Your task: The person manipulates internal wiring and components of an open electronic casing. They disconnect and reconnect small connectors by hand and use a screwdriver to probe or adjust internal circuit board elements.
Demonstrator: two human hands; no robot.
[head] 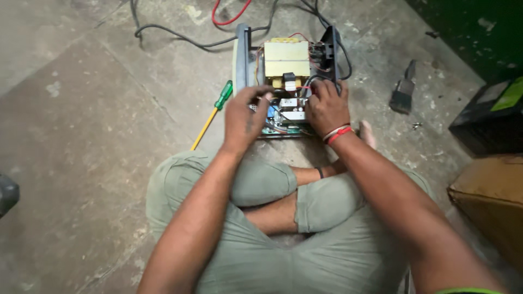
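An opened electrical unit point(248, 54) with grey side panels lies on the concrete floor in front of my crossed legs. Inside it sit a yellow transformer point(286, 59) and a circuit board point(287, 111) with wires. My left hand point(243, 115) rests on the board's left side, its fingers curled and pinching at something small near the middle; what it is cannot be made out. My right hand point(327, 106) presses on the board's right side, fingers bent over the wires. The near part of the board is hidden under both hands.
A screwdriver point(213, 112) with a green handle and yellow shaft lies left of the unit. Black and red cables point(180, 37) trail behind it. A small dark tool point(404, 93) lies to the right. A black box point(487, 117) and a cardboard box point(493, 198) stand at the right edge.
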